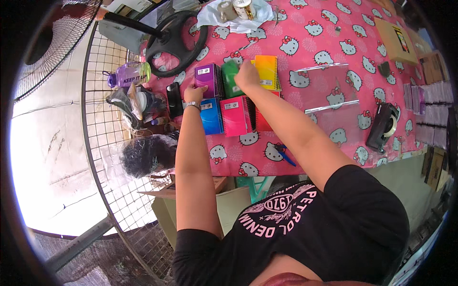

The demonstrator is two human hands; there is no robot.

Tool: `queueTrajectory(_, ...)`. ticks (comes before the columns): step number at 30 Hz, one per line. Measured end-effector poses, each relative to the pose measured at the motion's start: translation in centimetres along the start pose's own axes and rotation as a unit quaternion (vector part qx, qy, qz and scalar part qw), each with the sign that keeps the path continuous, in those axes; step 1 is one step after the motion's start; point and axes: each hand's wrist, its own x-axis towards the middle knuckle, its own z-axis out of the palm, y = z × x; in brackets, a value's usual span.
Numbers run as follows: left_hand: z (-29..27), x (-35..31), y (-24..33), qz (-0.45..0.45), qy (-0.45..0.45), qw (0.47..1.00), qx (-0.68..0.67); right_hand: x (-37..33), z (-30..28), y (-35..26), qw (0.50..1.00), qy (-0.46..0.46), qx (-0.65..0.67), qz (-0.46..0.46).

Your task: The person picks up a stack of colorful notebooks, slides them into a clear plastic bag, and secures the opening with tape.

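Several spiral-bound notebooks lie in two rows on the table. My left hand [194, 93] is at the lower left corner of a purple notebook [205, 78], its thumb over the cover and fingers along the edge. In my right hand [248, 77] is a green notebook [231, 76], slightly blurred, between the purple one and a yellow notebook [267, 70]. Closer to me are a blue notebook [210, 117], a pink notebook [235, 116] and a red notebook [263, 120], the red one partly behind my right forearm.
Left of the notebooks are a black case [174, 99], a steering wheel [162, 47] and a purple bottle [129, 75]. Blue-handled pliers [285, 155] lie near the front edge. Clear plastic sheets [329, 90] and a tape dispenser [383, 127] are to the right.
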Motion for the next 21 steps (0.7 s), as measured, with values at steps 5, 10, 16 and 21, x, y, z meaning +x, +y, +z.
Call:
queueTrajectory(5, -2.9, 1.3, -3.2, -0.168, 0.045, 0.903, -0.392, -2.2, 0.4, -7.1, 0.975, -0.024, 0.209, -0.076)
queueTrajectory(10, -1.5, 1.6, -0.8, -0.048, -0.09, 0.978, -0.183, -1.9, 4.2, -6.4, 0.992, -0.111, 0.032, 0.052)
queueTrajectory(16, -2.4, 0.0, -2.0, -0.015, -0.129, 0.924, -0.36, -4.1, 5.4, -9.7, 0.985, -0.027, 0.165, 0.047)
queueTrajectory(21, -6.0, -4.5, 2.2, -0.022, -0.141, 0.846, -0.513, -0.7, 1.1, -6.9, 0.847, -0.27, 0.445, -0.108)
